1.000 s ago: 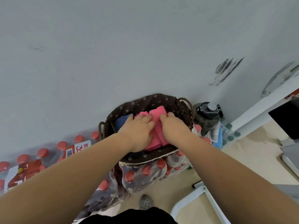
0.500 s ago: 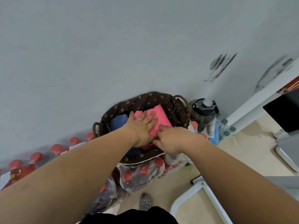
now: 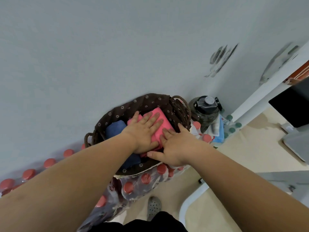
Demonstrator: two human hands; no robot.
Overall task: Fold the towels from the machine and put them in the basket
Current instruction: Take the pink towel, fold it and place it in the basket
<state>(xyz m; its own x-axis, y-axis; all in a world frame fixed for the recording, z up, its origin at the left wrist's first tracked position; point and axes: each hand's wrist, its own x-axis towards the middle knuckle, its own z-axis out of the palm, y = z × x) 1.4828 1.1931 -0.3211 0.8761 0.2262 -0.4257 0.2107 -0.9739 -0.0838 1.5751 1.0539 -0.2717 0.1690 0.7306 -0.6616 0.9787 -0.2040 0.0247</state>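
Observation:
A brown wicker basket (image 3: pixel 181 108) with a flowered dark lining stands against the wall. Inside it lies a folded pink towel (image 3: pixel 163 122), with a folded blue towel (image 3: pixel 115 128) to its left. My left hand (image 3: pixel 143 131) rests flat on the pink towel, fingers spread. My right hand (image 3: pixel 173 146) lies flat on the towel's near right corner, fingers extended, thumb pointing left over the basket's near rim. Neither hand grips the cloth.
Shrink-wrapped packs of bottles with red caps (image 3: pixel 143 179) sit under and to the left of the basket. A large dark water jug (image 3: pixel 206 111) stands to its right. A white frame (image 3: pixel 192 198) and a grey shoe (image 3: pixel 153 205) are near my feet.
Both hands went from gripping the pink towel's near part to lying flat on it. The right hand slid back toward the near rim and the towel settled lower in the basket.

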